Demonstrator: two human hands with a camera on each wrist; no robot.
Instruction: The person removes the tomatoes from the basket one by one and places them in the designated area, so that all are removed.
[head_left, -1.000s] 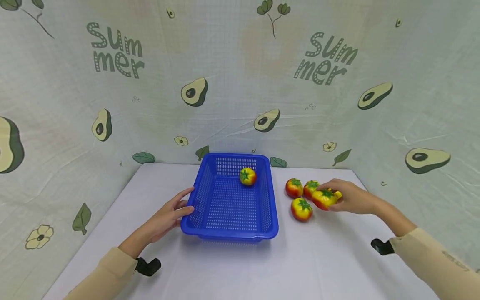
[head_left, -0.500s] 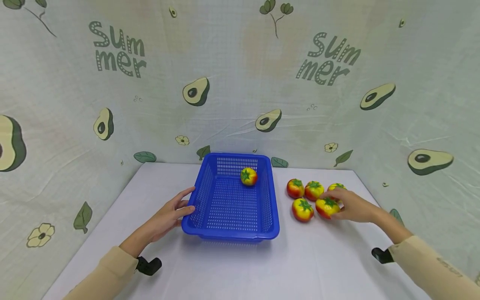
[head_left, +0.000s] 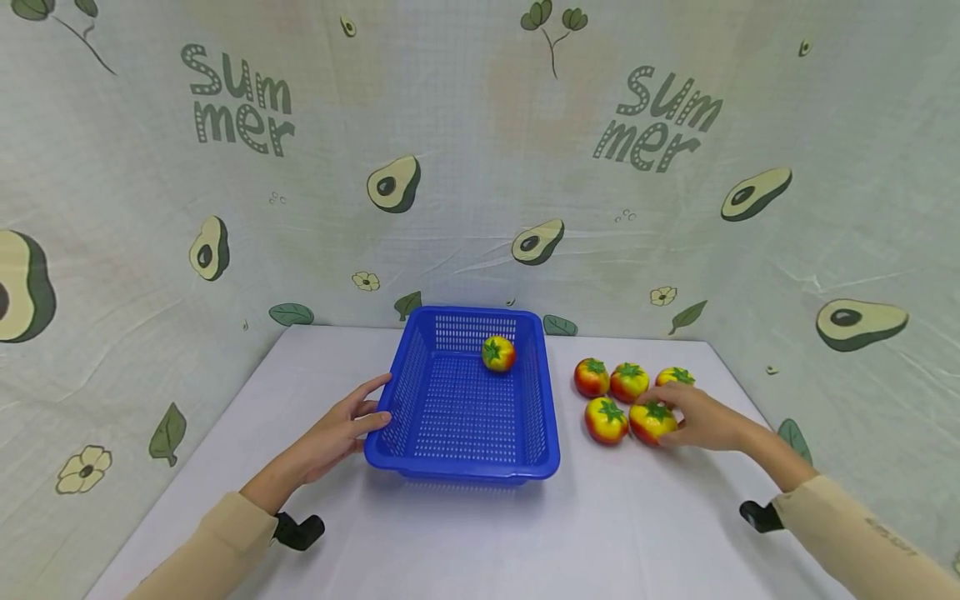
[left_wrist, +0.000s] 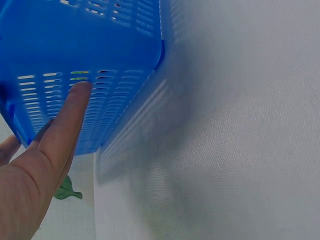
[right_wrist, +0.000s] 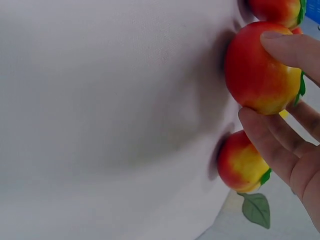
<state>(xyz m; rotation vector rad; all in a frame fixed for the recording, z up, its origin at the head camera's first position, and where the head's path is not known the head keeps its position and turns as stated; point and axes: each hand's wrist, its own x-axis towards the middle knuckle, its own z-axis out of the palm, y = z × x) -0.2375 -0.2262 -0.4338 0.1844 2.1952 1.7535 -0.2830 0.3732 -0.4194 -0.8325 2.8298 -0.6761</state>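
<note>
My left hand [head_left: 330, 433] rests against the left side of a blue plastic basket [head_left: 543, 400], its fingers fairly straight at the rim and the slotted outer wall, as the left wrist view shows. One red-and-yellow tomato [head_left: 498, 354] lies inside the basket near the back. To the right, my right hand [head_left: 701, 417] pinches a tomato [head_left: 651, 423] between thumb and fingers, low at the table. In the right wrist view the thumb lies on one side of this tomato [right_wrist: 255, 65], and the fingertips meet the opposite side.
Close around the right hand sit more tomatoes: the near-left one [head_left: 606, 421], the back-left one [head_left: 591, 377], the back-middle one [head_left: 629, 382] and a partly covered one [head_left: 675, 377]. A white tabletop [head_left: 570, 533] lies underneath, with a patterned cloth [head_left: 465, 125] hanging behind and beside.
My right hand has come down and slightly towards me with its tomato, now at the table beside the near-left one. The back-right tomato has come into clearer view. My left hand stays at the basket.
</note>
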